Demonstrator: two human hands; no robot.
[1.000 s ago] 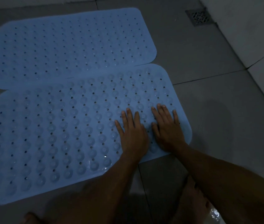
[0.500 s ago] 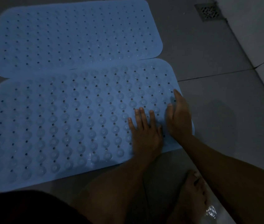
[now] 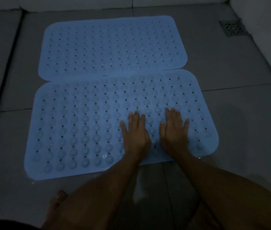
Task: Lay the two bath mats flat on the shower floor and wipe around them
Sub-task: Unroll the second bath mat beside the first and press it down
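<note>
Most of the floor (image 3: 231, 113) ahead is covered by the near mat (image 3: 81, 122) and the far mat (image 3: 111, 47), whose long edges meet or slightly overlap, so no bare strip is left between them. The right half of the near mat is occupied by the left hand (image 3: 136, 136) and right hand (image 3: 174, 133), pressed flat side by side. Bare tile is left on both sides. Passage is bounded by a wall (image 3: 264, 22) at the right, with a drain (image 3: 232, 28) at its foot.
</note>
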